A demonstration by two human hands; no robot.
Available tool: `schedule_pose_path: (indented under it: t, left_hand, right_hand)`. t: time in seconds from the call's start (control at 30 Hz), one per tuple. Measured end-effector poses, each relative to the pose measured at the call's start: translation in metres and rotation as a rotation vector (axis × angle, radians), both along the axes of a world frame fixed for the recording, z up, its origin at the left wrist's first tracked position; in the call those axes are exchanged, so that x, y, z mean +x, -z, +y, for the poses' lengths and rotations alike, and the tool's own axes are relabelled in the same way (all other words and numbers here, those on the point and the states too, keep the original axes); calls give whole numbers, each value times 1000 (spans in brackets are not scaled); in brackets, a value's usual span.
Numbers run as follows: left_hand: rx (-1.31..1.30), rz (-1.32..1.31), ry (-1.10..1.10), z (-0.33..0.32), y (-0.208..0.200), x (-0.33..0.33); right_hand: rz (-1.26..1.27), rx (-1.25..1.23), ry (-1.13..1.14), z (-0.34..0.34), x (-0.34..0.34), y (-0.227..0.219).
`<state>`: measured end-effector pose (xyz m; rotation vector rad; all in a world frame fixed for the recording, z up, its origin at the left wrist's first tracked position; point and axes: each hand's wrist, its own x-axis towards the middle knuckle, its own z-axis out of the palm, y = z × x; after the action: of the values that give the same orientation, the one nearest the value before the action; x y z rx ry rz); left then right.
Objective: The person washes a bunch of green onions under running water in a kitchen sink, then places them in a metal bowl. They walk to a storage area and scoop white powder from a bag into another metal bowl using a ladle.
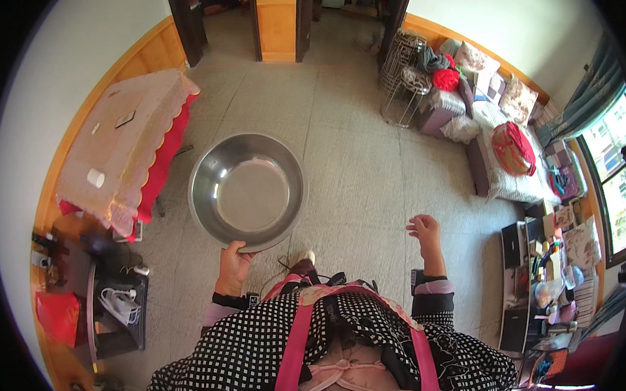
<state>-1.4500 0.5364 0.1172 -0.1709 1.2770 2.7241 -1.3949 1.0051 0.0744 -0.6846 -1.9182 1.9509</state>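
A wide, round stainless steel basin [253,193] hangs out in front of me over the floor, a little left of centre, with nothing in it. My left hand [235,267] grips its near rim, the thumb over the edge and the other fingers hidden beneath. To the right, my right hand [424,230] is held out in the air, fingers loosely bent and apart, touching nothing. Both forearms have dark cuffs, and I wear a black-and-white checked garment with pink straps.
A table [131,118] with a pale cover and red skirt stands left. Nearer is a black stand [122,327] with white cords. Wire stools [406,95] and a cushioned sofa [501,134] stand far right; a cluttered cabinet [515,281] is nearer. Two doorways open beyond the tiled floor [357,148].
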Motion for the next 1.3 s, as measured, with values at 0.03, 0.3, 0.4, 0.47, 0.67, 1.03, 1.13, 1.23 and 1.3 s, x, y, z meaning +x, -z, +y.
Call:
schedule_pose_path:
  t: [0.03, 0.3, 0.4, 0.47, 0.67, 1.03, 1.13, 1.23, 1.3]
  left_hand:
    - [12, 11, -7, 10, -7, -17]
    - [-53, 35, 174, 79, -46, -200]
    - [-59, 45, 220, 114, -53, -228]
    - [-87, -50, 223, 143, -65, -265]
    - [-114, -50, 263, 160, -78, -324]
    - [-92, -20, 147, 199, -109, -498]
    - [-67, 11, 163, 196, -97, -555]
    - [-29, 1, 162, 205, -93, -608]
    - [-12, 15, 163, 215, -100, -640]
  right_hand:
    - [19, -15, 3, 9, -9, 2]
    - [-34, -79, 199, 57, -75, -14]
    - [-202, -165, 375, 74, -71, -2]
    - [-158, -142, 363, 96, -97, 12]
    - [-67, -195, 344, 117, -184, 20]
    - [-34, 33, 91, 171, -458, -72]
    - [193, 121, 4, 183, -518, -96]
    - [79, 109, 67, 202, -554, -113]
    - [67, 97, 134, 214, -573, -114]
